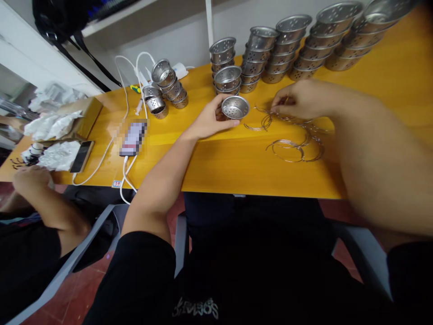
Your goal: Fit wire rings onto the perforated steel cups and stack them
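Yellow table (219,167), grey wall (182,27), red floor (81,289), held cup (236,108)

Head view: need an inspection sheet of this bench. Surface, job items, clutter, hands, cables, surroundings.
Surface: yellow-brown table, glossy.
Job's things: perforated metal cup in hand; tall cup stacks along the back, shorter stacks left of them; loose wire rings lying in a tangle.
Clutter: phone with blurred-out screen; plastic bags at far left.
Hands: left hand holds the cup; right hand is at the rings, grip unclear.
Cables: white cables cross the table; one plugs into the phone.
Surroundings: co-worker's hand at left; shelf above.
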Action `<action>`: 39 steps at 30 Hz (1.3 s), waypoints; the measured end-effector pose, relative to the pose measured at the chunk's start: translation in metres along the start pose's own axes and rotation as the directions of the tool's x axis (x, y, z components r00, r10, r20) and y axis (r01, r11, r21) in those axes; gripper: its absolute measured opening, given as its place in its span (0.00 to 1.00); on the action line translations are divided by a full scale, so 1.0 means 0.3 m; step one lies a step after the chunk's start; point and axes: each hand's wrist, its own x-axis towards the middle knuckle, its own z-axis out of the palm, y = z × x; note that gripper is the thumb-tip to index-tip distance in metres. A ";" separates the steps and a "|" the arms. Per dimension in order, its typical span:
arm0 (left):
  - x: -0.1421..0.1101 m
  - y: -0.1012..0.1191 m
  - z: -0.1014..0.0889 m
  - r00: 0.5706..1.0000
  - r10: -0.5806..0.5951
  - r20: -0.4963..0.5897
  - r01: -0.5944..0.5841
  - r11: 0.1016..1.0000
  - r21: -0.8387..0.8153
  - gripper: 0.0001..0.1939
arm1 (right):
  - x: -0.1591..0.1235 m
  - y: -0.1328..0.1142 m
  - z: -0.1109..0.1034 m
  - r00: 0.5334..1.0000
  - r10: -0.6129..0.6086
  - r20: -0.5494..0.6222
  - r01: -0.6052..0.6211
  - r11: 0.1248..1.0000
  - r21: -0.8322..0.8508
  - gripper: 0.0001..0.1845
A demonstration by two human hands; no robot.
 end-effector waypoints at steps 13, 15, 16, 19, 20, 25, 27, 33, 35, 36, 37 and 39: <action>0.010 -0.036 -0.006 0.997 0.078 0.016 -0.078 0.997 -0.024 0.54 | -0.024 -0.032 -0.021 0.980 -0.063 -0.191 0.052 0.997 -0.060 0.13; 0.010 -0.038 -0.006 0.998 0.069 0.012 -0.068 0.997 -0.019 0.55 | -0.031 -0.042 -0.025 0.978 -0.043 -0.206 0.031 0.998 -0.061 0.14; 0.009 -0.036 -0.007 0.998 0.064 0.009 -0.064 0.998 -0.012 0.56 | -0.034 -0.045 -0.027 0.977 -0.031 -0.212 0.019 0.998 -0.062 0.15; 0.005 -0.012 -0.011 0.998 0.065 -0.002 -0.065 0.998 0.025 0.59 | -0.037 -0.050 -0.027 0.977 -0.009 -0.215 -0.004 0.998 -0.062 0.16; 0.003 -0.001 -0.014 0.998 0.069 -0.007 -0.069 0.997 0.035 0.59 | -0.037 -0.050 -0.026 0.976 -0.003 -0.217 -0.011 0.998 -0.062 0.17; 0.000 0.039 -0.030 0.993 0.087 -0.076 -0.082 0.994 0.073 0.55 | -0.036 -0.052 -0.025 0.966 0.022 -0.259 -0.031 0.999 -0.029 0.20; 0.003 0.039 -0.034 0.992 0.085 -0.092 -0.075 0.991 0.110 0.54 | -0.036 -0.057 -0.025 0.968 0.023 -0.251 -0.026 1.000 -0.008 0.20; 0.006 0.026 -0.034 0.991 0.104 -0.089 -0.084 0.976 0.203 0.57 | -0.043 -0.086 -0.027 0.945 0.079 -0.316 -0.051 0.994 0.096 0.09; 0.008 0.021 -0.035 0.989 0.126 -0.077 -0.108 0.973 0.204 0.57 | -0.041 -0.086 -0.017 0.935 0.101 -0.339 -0.056 0.989 0.140 0.08; 0.009 0.018 -0.036 0.988 0.139 -0.071 -0.122 0.973 0.196 0.57 | -0.037 -0.084 -0.009 0.934 0.103 -0.342 -0.045 0.984 0.172 0.08; 0.012 0.013 -0.037 0.986 0.150 -0.068 -0.135 0.973 0.185 0.56 | -0.032 -0.080 0.001 0.933 0.101 -0.345 -0.027 0.977 0.213 0.07; 0.018 0.004 -0.038 0.985 0.160 -0.067 -0.147 0.976 0.161 0.55 | -0.018 -0.077 0.022 0.936 0.104 -0.337 0.015 0.943 0.333 0.07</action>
